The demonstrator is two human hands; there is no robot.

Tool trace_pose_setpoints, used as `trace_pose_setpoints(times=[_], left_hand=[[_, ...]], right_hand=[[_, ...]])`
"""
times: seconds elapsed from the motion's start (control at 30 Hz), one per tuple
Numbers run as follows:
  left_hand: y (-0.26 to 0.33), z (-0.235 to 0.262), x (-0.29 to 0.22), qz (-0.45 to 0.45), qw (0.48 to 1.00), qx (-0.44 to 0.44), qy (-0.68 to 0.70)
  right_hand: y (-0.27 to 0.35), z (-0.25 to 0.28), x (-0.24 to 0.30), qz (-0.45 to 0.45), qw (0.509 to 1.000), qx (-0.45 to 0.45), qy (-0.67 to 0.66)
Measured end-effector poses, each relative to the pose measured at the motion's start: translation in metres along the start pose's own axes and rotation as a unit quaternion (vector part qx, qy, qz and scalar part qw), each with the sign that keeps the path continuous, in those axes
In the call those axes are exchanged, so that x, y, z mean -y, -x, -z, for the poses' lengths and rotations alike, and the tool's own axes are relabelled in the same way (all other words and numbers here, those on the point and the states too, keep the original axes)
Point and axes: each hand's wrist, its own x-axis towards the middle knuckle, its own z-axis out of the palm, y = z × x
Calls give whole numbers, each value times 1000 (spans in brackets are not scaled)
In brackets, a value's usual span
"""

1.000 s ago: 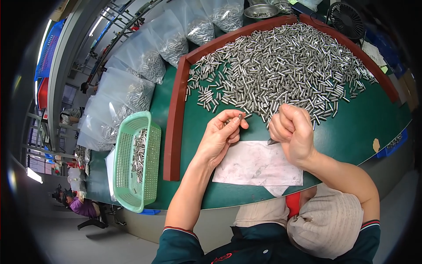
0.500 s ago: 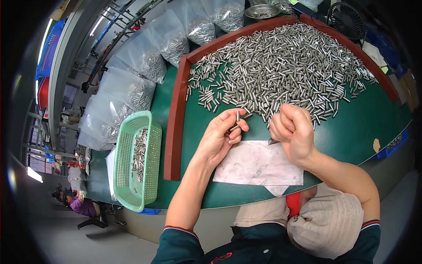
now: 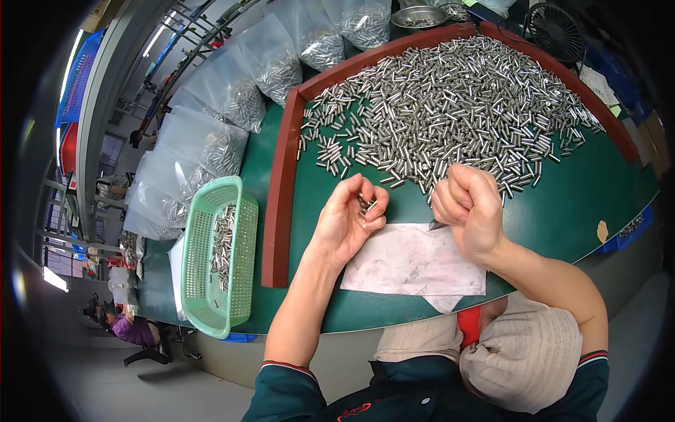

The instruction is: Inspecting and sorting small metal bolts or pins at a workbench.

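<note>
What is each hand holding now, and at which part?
Left hand pinches small metal pins between fingertips. Right hand grips a thin tool; only its tip shows.

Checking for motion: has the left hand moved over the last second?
Yes, slightly: the left hand curled its fingers closed over the small metal pins, staying beside the white paper sheet.

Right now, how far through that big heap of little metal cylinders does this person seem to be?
Early on, it seems. Done: a modest batch of small silver metal cylinders lies in the pale green plastic basket. In hand: the left hand holds a few cylinders, and the right hand grips a dark pointed tool over the white paper sheet. Left: the large heap of silver cylinders on the green table.
</note>
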Motion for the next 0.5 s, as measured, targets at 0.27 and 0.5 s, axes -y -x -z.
trace_pose_setpoints(times=[0.27, 0.5], left_hand=[[-12, -6, 15, -341, 630, -132, -685], [-22, -4, 19, -334, 539, -101, -767]], right_hand=[[-1, -3, 1, -2, 999, -9, 34], [-1, -2, 0, 3, 1000, 1, 2]])
